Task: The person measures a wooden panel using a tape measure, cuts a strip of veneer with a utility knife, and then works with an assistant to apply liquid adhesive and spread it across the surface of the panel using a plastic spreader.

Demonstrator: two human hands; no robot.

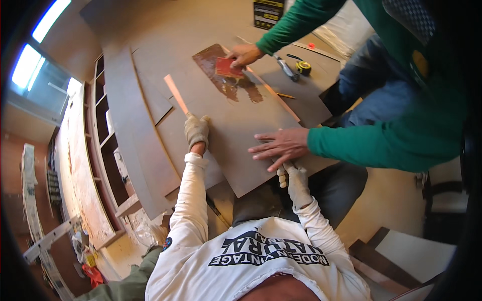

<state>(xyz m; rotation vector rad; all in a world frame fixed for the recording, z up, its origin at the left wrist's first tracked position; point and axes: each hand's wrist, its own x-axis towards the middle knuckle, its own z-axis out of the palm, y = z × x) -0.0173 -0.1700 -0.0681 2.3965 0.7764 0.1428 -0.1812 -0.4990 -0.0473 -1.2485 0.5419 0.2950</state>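
Note:
My left hand [197, 131], in a pale knit glove, is closed beside the left edge of a grey sheet [246, 145]. A thin orange-brown strip [176, 94] sticks out of its fist, pointing away from me. My right hand [297, 186], also gloved, has its fingers curled at the sheet's near right edge and appears to grip it. A co-worker in green sleeves rests one bare hand [283, 146] flat on the sheet, just beyond my right hand. The co-worker's other hand [244, 56] pushes a red spreader [229, 67] through wet brown glue [216, 70] at the sheet's far end.
More grey sheets [143, 130] lie beneath and to the left. A tape measure [303, 66], a utility knife [286, 67] and a pencil [286, 96] lie right of the glued sheet. A dark box [268, 12] stands at the back. Wooden framing [103, 120] runs along the left.

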